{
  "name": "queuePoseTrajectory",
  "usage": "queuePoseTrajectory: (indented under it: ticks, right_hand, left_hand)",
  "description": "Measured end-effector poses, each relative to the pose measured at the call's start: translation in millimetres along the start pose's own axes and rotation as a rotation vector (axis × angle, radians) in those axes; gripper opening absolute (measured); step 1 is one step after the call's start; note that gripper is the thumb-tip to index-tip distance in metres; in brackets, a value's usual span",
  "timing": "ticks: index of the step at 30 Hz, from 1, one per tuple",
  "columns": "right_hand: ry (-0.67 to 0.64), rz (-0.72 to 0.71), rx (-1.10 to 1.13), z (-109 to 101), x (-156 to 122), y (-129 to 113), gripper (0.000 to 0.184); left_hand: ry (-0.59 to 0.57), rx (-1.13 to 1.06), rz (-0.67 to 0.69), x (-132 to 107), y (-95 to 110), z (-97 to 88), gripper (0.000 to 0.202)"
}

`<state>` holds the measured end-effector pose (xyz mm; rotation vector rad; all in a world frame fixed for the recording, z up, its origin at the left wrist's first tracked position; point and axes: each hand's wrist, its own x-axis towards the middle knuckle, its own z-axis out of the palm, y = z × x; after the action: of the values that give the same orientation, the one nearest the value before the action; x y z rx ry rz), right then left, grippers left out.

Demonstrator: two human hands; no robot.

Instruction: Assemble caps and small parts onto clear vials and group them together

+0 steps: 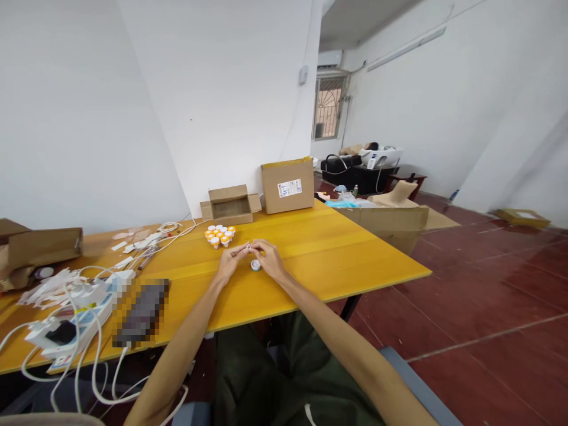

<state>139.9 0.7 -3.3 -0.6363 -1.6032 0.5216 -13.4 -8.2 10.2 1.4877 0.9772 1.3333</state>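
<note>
Over the yellow table (337,248), my left hand (228,262) and my right hand (268,259) meet with their fingertips pinched. Between them is a small white piece (248,248), mostly covered by the fingers and too small to name. Just below the fingertips, a small round white item (255,265), like a little roll or pot, rests on the wood, close to my right hand. Beyond my left hand stands a cluster of small white-and-orange bulb-like pieces (219,236), grouped together and apart from both hands.
An open cardboard box (231,204) and a closed, labelled carton (288,186) stand by the wall. On the left lie a power strip (95,316), tangled white cables, a pixelated dark object (144,310) and another carton (44,248). The table's right corner overhangs the red floor (479,325).
</note>
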Motion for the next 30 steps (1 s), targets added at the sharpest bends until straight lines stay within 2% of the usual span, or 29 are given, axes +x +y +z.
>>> queuePoseTrajectory:
  ticks: [7,14,17,24,30]
  right_hand:
    - [-0.006,0.086,0.075,-2.3,0.9,0.8,0.013]
    - [-0.011,0.26,0.314,2.3,3.7,8.2,0.012]
    - [-0.011,0.346,0.4,1.5,5.1,10.6,0.017]
    - [-0.007,0.544,0.633,-2.2,3.8,3.4,0.03]
    - [-0.01,0.603,0.72,-0.1,4.0,-4.6,0.034]
  left_hand:
    - [-0.024,0.037,0.009,2.3,-3.8,-3.2,0.042]
    - [0.023,0.035,0.037,2.5,-5.3,-4.2,0.038]
    - [0.031,0.04,0.062,2.3,-4.0,-3.3,0.037]
    - [0.012,0.096,0.209,3.9,-2.5,0.0,0.032]
    - [0.017,0.206,0.347,5.6,-7.9,-1.6,0.031]
